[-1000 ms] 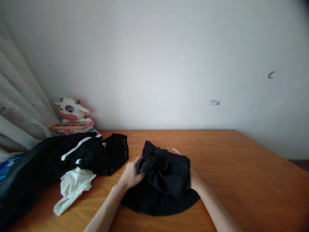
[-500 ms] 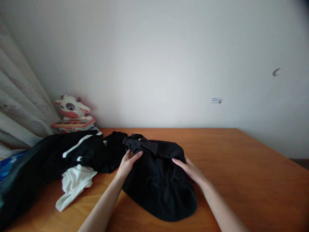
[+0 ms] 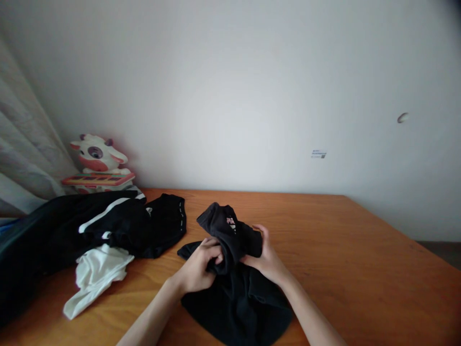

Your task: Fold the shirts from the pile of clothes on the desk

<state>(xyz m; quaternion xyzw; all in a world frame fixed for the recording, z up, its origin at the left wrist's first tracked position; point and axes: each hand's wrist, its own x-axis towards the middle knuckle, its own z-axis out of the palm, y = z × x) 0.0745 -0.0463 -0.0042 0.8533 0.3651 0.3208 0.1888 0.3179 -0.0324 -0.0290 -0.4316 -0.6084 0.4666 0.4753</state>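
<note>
A black garment (image 3: 237,293) lies bunched on the wooden table (image 3: 342,259) in front of me. My left hand (image 3: 197,270) grips a raised fold of it from the left. My right hand (image 3: 264,259) grips the same fold from the right. The lifted part (image 3: 225,228) shows a small pale print and stands above the table. The rest of the garment spreads flat under my wrists.
A pile of black clothes with white stripes (image 3: 90,226) sits to the left, with a white cloth (image 3: 95,274) at its near edge. A cow-shaped toy (image 3: 95,161) stands at the back left by a curtain (image 3: 21,158). A white wall rises behind the table.
Both hands lay flat on the spread garment half a second ago. Now they have closed on its far part and lifted it into a bunch toward me.
</note>
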